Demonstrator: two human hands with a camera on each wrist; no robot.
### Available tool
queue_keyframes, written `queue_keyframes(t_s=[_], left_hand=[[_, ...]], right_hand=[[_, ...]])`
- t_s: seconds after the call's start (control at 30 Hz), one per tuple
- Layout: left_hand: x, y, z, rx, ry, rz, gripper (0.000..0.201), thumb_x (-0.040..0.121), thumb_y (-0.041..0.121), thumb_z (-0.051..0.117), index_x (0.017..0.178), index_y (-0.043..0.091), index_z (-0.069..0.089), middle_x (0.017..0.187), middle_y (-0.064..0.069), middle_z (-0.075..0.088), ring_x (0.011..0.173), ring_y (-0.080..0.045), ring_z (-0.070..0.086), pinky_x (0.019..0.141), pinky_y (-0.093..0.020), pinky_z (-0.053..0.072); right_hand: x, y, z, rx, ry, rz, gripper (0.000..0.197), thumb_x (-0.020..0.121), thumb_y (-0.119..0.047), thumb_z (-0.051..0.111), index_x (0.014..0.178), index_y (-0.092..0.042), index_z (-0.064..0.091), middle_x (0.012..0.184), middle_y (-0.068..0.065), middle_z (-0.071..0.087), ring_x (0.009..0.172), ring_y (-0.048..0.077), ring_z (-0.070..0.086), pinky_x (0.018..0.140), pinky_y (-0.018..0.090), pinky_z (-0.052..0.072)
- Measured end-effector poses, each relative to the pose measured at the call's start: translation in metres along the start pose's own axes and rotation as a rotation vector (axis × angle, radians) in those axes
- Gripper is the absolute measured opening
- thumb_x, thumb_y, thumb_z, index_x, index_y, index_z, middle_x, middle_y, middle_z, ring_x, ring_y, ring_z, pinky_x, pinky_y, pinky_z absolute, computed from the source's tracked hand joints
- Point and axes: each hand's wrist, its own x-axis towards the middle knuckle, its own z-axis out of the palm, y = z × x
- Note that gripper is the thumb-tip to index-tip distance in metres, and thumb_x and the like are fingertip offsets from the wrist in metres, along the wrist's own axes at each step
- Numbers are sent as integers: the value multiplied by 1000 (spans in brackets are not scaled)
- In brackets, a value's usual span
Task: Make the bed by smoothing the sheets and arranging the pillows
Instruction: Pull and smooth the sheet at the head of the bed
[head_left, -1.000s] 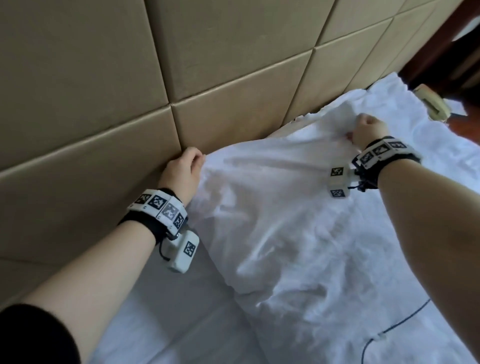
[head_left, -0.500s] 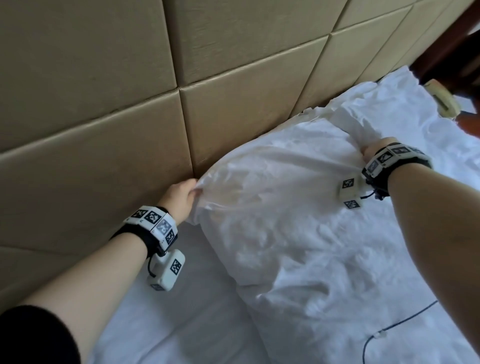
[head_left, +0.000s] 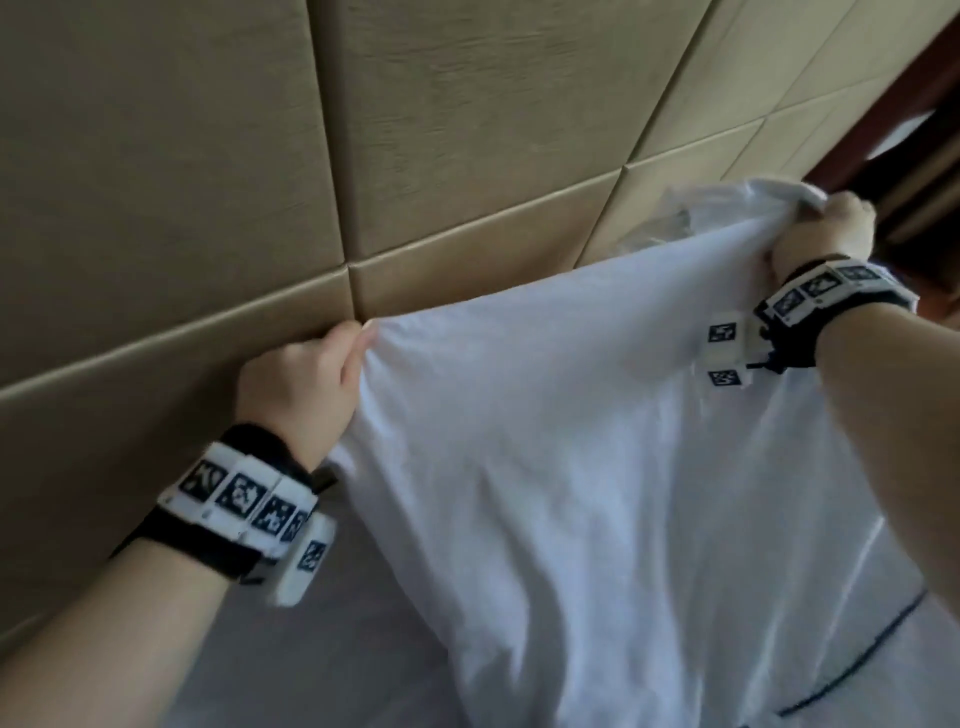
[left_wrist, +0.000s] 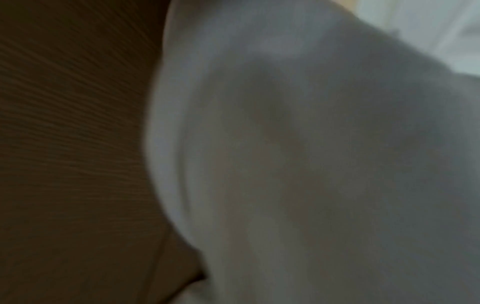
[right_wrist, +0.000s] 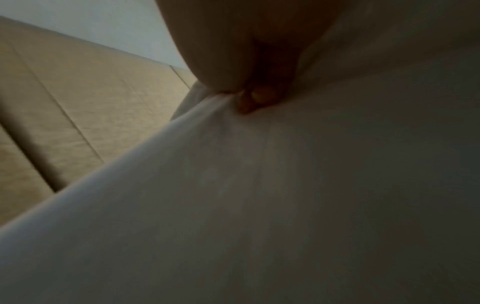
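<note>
A white pillow (head_left: 597, 441) hangs lifted off the bed, its top edge stretched between my two hands in front of the headboard. My left hand (head_left: 311, 374) grips the pillow's upper left corner, close against the headboard. Up at the right, my right hand (head_left: 831, 223) grips the upper right corner. In the right wrist view my fingers (right_wrist: 262, 96) pinch the white cloth (right_wrist: 285, 205). The left wrist view is blurred and filled by the pillow (left_wrist: 311, 164); my left fingers are hidden there.
The tan padded headboard (head_left: 415, 156) with its panel seams fills the back. The white bed sheet (head_left: 337, 649) lies below the pillow. A thin dark cable (head_left: 841, 670) runs over the sheet at lower right. Dark wooden furniture (head_left: 914, 156) stands at the far right.
The pillow lay flat on the bed a second ago. Both hands took its far corners and raised it upright off the sheet, my right hand rising higher and to the right.
</note>
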Motion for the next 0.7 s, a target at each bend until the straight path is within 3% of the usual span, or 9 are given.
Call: queue_keyframes(t_s=[0.1,0.17,0.23,0.3,0.37,0.43,0.53,0.6,0.7], left_hand=[[-5,2,9,161,-89,-2,29,92,29,44,78,8,59,42,-14,55,32,-35,53,37,-28,36],[0,12,19,223,-183,-59,26,97,29,43,84,9,54,54,-13,62,45,-36,61,41,-29,36],[-1,23,27,309,-280,-90,18,90,25,60,95,10,52,71,-10,66,59,-31,67,44,-31,40],[-10,29,38,319,-215,3,35,74,11,74,104,7,58,82,-12,66,65,-30,67,50,-34,48],[-18,39,51,185,-40,172,37,78,11,64,114,8,56,108,-13,59,91,-33,60,70,-41,51],[-23,57,59,44,-47,296,33,84,26,53,114,12,52,118,-11,51,102,-32,52,79,-43,51],[-24,80,75,-10,-374,160,54,86,54,40,132,25,47,145,-7,40,129,-31,41,100,-51,40],[-19,84,91,19,-582,5,64,90,61,33,147,34,21,159,3,12,145,-23,16,114,-49,19],[-7,81,113,21,-586,-103,72,91,58,39,149,26,15,158,5,13,142,-21,20,111,-45,21]], right_hand=[[10,-4,1,56,-14,-21,49,80,-35,37,115,-5,54,125,11,53,105,24,54,100,40,43],[-2,15,11,77,-182,10,56,85,-38,43,129,-4,49,128,11,53,115,26,54,103,41,43],[-29,39,30,-30,-412,56,57,96,-35,47,142,-4,35,136,16,47,125,30,47,106,41,36],[-47,61,52,-91,-523,65,68,93,-32,56,148,-11,22,145,20,36,129,34,42,106,41,33],[-49,69,59,-97,-437,-22,64,90,-26,60,143,-13,27,141,20,33,108,33,51,97,39,39],[-43,60,56,-111,-323,-155,45,90,-22,57,128,-9,38,134,18,34,86,26,47,90,36,43],[-29,37,63,-176,-359,-344,38,92,-18,51,128,-10,43,136,14,37,98,32,53,94,41,45],[-26,23,71,-278,-459,-357,51,93,-22,53,141,-14,36,143,14,36,116,34,51,98,45,45],[-28,19,88,-446,-600,-274,58,93,-32,54,144,-21,29,138,17,43,120,37,47,96,46,43]])
